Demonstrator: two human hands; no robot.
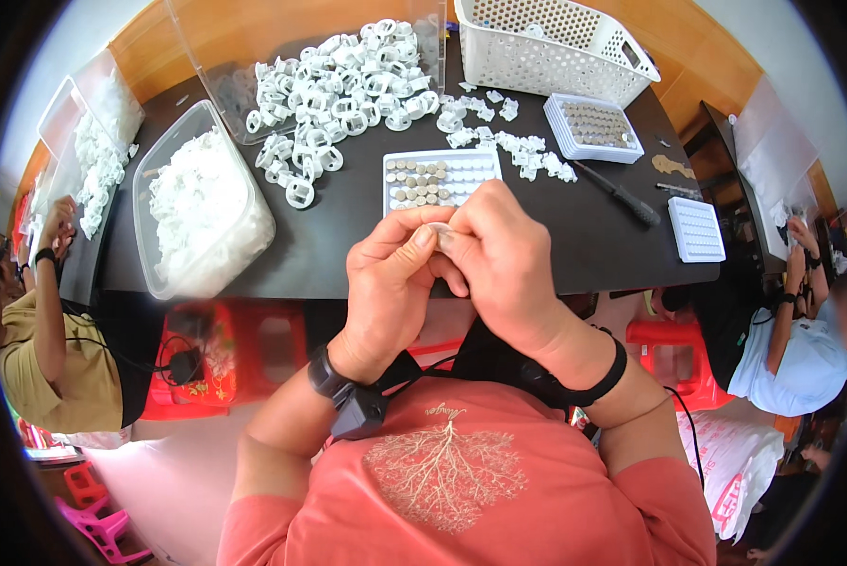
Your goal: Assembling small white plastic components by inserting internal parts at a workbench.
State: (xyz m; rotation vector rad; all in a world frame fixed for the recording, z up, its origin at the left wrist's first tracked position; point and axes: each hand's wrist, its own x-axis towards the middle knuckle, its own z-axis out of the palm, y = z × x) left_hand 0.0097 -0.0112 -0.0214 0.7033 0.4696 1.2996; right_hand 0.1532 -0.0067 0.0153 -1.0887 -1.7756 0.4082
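Note:
My left hand (390, 274) and my right hand (506, 250) meet over the near edge of the dark table. Thumbs and fingertips of both pinch a small pale piece (440, 229), mostly covered by the fingers, so its kind cannot be made out. Just beyond them lies a white tray (471, 175) with rows of wells. Several grey-brown round discs (422, 182) fill its left part. Past the tray, small clear plastic parts (527, 153) are scattered, and white ring-shaped plastic parts (300, 192) spill toward its left side.
A clear bin (183, 38) holds more rings at the back. Left stands a tub (258, 222) of small white parts. To the right are a perforated basket (560, 68), stacked trays (598, 151), a screwdriver (622, 196) and a small tray (697, 231). People work at both sides.

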